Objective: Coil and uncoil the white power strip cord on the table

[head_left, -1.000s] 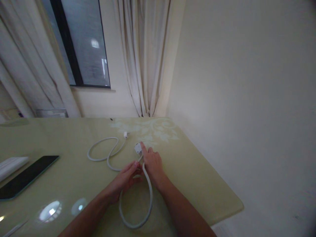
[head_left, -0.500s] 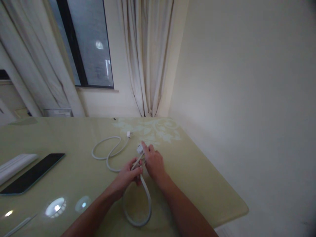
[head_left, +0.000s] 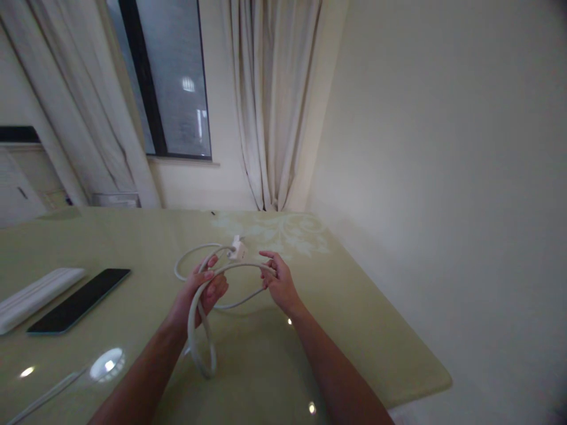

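A white power cable (head_left: 194, 319) is strung between my two hands over the table. My left hand (head_left: 201, 289) is closed around part of it, and a loop hangs below the palm. My right hand (head_left: 278, 278) pinches another stretch of the same cable to the right, its index finger pointing out to the left. Beyond my left hand a white plug end (head_left: 238, 249) shows at the cable's end. More cable curves on the tabletop behind the hands.
The glossy pale green table (head_left: 363, 330) meets a wall on the right. At left lie a long white case (head_left: 42, 295) and a flat black panel (head_left: 82, 301). A thin white cable (head_left: 46, 395) is at the lower left. Curtains (head_left: 274, 106) and a window stand behind.
My hands have moved apart, the left one to the left, drawing a stretch of cable between them. My right hand has let go of the plug end. The view has shifted slightly left.
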The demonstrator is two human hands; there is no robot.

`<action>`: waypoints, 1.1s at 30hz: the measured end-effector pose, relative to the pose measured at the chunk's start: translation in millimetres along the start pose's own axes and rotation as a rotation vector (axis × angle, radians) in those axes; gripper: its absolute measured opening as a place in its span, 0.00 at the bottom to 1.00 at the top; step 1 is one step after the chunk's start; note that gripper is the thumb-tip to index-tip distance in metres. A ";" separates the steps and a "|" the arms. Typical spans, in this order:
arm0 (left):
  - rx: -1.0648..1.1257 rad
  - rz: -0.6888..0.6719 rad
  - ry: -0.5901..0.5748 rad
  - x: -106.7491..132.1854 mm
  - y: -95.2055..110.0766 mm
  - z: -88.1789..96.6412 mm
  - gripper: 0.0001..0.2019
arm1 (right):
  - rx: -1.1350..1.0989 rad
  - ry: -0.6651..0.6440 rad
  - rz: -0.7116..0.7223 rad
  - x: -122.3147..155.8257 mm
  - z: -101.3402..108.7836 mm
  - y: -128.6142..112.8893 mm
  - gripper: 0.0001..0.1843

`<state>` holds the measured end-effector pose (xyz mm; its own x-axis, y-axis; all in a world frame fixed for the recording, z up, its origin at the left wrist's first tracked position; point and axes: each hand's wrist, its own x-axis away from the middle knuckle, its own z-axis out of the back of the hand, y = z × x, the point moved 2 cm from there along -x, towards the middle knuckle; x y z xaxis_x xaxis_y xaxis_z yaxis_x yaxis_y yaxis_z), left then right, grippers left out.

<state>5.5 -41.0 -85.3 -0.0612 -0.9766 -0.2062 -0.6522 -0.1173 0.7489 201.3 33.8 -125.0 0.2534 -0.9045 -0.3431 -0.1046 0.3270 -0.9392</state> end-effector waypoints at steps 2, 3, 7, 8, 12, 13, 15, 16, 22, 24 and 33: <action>-0.087 0.072 -0.011 -2.0 -3.9 5.6 0.19 | 0.005 0.035 0.043 2.0 6.6 -5.4 0.26; -0.140 0.113 -0.021 -2.7 -6.8 8.6 0.20 | 0.016 0.033 0.071 3.6 10.5 -8.4 0.27; -0.372 0.240 -0.094 -3.1 -15.0 18.5 0.25 | 0.020 0.008 0.176 10.2 23.4 -16.7 0.35; -0.436 0.254 -0.117 -2.8 -14.9 19.8 0.26 | 0.025 0.036 0.186 11.1 25.6 -17.4 0.34; -0.727 0.232 -0.169 -1.0 -8.1 18.6 0.24 | 0.103 0.180 0.146 11.0 27.8 -18.7 0.32; -0.786 0.219 -0.162 -0.6 -6.3 17.0 0.23 | 0.118 0.197 0.140 10.7 26.9 -19.8 0.31; -0.862 0.165 -0.115 -0.7 -4.1 13.5 0.22 | 0.140 0.198 0.149 10.6 24.2 -22.8 0.30; -0.884 0.121 -0.077 -1.3 -3.6 11.8 0.22 | 0.153 0.184 0.153 10.7 22.6 -24.1 0.29; -0.999 -0.135 0.039 -6.8 -5.9 4.3 0.19 | 0.282 0.180 0.094 9.7 14.5 -18.3 0.29; -1.027 -0.181 0.030 -8.0 -6.6 4.5 0.18 | 0.334 0.200 0.085 8.6 12.4 -13.5 0.30; -0.909 0.139 0.037 -10.6 -11.4 22.3 0.34 | 0.511 0.206 0.156 6.0 12.2 -6.2 0.33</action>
<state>-3.3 -25.3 -105.6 -0.0598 -0.9959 -0.0686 0.2054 -0.0795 0.9754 215.2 29.7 -121.4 0.0739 -0.8526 -0.5174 0.3659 0.5058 -0.7812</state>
